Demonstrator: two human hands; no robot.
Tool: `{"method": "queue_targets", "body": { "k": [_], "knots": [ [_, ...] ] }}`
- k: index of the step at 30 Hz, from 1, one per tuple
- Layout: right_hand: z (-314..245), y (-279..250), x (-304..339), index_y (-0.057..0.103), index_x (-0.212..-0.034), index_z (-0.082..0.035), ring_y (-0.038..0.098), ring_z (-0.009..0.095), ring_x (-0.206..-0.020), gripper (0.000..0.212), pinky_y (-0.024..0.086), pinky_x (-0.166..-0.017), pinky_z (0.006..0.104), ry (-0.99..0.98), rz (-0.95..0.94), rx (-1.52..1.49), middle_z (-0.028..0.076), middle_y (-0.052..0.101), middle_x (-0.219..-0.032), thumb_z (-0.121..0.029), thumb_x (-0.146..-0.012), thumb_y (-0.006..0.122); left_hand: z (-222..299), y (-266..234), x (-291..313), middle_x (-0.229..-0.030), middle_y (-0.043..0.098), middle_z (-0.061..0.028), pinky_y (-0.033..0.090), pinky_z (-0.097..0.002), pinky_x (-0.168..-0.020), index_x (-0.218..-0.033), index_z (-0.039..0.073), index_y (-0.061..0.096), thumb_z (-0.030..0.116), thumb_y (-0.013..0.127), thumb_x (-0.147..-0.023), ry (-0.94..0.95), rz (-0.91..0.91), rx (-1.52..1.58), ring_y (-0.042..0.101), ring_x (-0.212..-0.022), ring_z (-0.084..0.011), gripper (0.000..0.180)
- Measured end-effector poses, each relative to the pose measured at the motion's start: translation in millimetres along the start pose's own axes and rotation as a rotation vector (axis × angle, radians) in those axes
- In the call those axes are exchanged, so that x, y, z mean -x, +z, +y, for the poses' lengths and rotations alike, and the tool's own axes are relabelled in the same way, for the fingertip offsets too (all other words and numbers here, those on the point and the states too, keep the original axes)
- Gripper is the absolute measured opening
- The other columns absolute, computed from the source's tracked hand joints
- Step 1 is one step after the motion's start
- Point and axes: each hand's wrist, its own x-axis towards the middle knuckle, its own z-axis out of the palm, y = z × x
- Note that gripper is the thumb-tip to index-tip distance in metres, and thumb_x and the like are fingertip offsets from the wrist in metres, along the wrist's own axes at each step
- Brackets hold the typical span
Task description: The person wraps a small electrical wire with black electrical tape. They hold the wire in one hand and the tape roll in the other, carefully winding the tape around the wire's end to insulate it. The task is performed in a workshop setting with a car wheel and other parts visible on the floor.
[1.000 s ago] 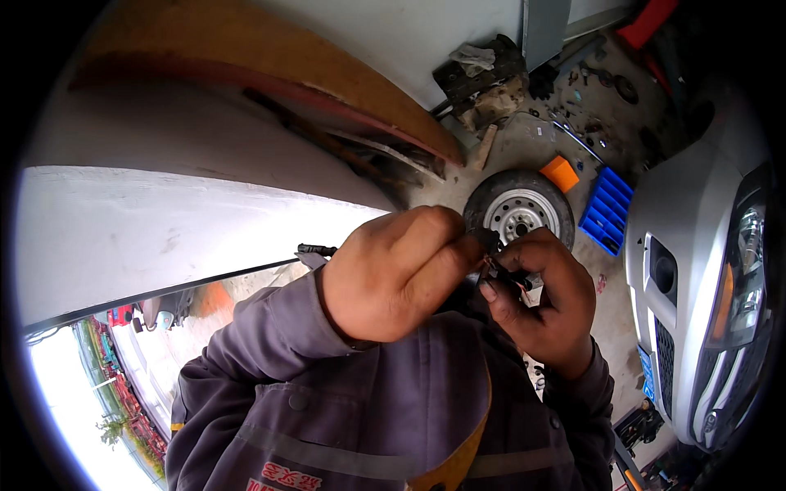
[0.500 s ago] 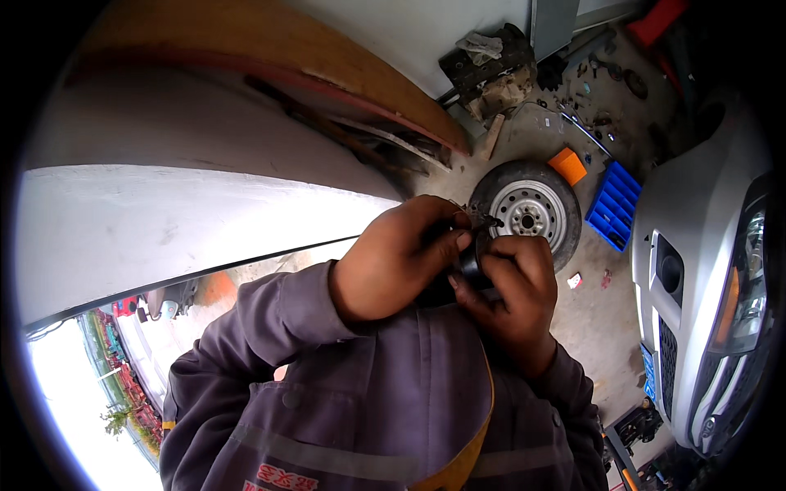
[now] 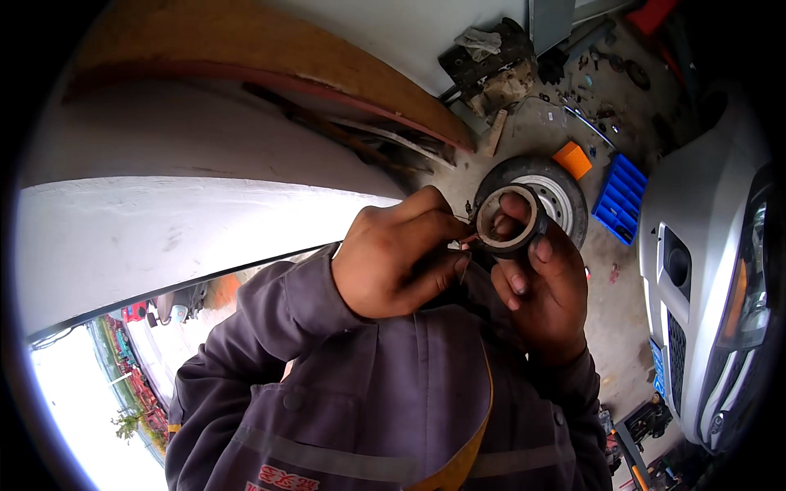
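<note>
My right hand [image 3: 553,282] holds a roll of black tape [image 3: 483,214] with a pale inner ring, its open centre facing up toward me. Fingertips of that hand reach into the ring while the thumb presses its outer side. Close by on the left, my left hand [image 3: 397,258] is closed in a pinch at the roll's near-left edge. Between its fingertips something small and thin shows, with a reddish bit and fine wire-like strands beside it; I cannot make out what it is. Both hands are raised in front of my chest.
Beyond my hands a tyre on a silver steel wheel [image 3: 547,192] lies on the floor. Beside it are an orange box [image 3: 572,160] and a blue compartment tray [image 3: 618,199]. A silver car front [image 3: 696,245] stands at right. Greasy engine parts [image 3: 495,69] lie at the back.
My right hand has turned and opened outward, so the tape roll now shows its ring face instead of its edge. My left hand stays nearly in place, still pinching.
</note>
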Motion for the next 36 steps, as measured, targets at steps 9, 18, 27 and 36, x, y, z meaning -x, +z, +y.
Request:
{"method": "queue_targets", "body": {
  "k": [9, 18, 27, 36],
  "knots": [
    [7.5, 17.6, -21.1, 0.068, -0.106, 0.002, 0.05, 0.004, -0.067, 0.026, 0.04, -0.059, 0.0206, -0.209, 0.152, 0.883, 0.002, 0.065, -0.084, -0.023, -0.101, 0.065, 7.9, -6.2, 8.7, -0.084, 0.057, -0.0075, 0.05, -0.035, -0.053, -0.104, 0.003, 0.068, 0.012, 0.074, -0.077, 0.213, -0.035, -0.57, 0.06, -0.063, -0.0221, 0.029],
    [2.5, 4.8, -18.6, 0.063, -0.12, -0.002, 0.058, 0.01, -0.068, 0.046, 0.047, -0.062, 0.027, -0.218, -0.15, 0.96, 0.006, 0.066, -0.096, -0.022, -0.084, 0.084, 7.2, -7.3, 8.1, -0.085, 0.06, -0.0138, 0.051, -0.0336, -0.064, -0.096, -0.003, 0.068, -0.007, 0.071, -0.083, -0.184, 0.123, -0.206, 0.063, -0.072, -0.0273, 0.014],
    [-6.8, -22.2, -23.1, 0.073, -0.111, -0.014, 0.063, 0.03, -0.118, 0.035, 0.054, -0.091, 0.0424, -1.015, -0.265, 1.46, 0.015, 0.06, -0.131, -0.007, -0.077, 0.081, 18.2, -23.6, -9.0, -0.087, 0.066, -0.0023, 0.047, -0.025, -0.071, -0.105, -0.002, 0.065, 0.006, 0.066, -0.093, -0.945, -0.08, 0.7, 0.059, -0.079, -0.0087, 0.015],
    [18.0, -16.5, -14.4, 0.064, -0.108, 0.0, 0.069, 0.02, -0.087, 0.026, 0.053, -0.078, 0.0292, -0.45, 0.027, 0.7, 0.01, 0.07, -0.097, -0.018, -0.093, 0.074, 24.3, -1.1, -2.2, -0.091, 0.066, -0.0067, 0.051, -0.03, -0.073, -0.106, -0.001, 0.065, 0.005, 0.07, -0.093, -0.621, -0.053, 0.488, 0.065, -0.084, -0.0145, 0.015]
  ]
}}
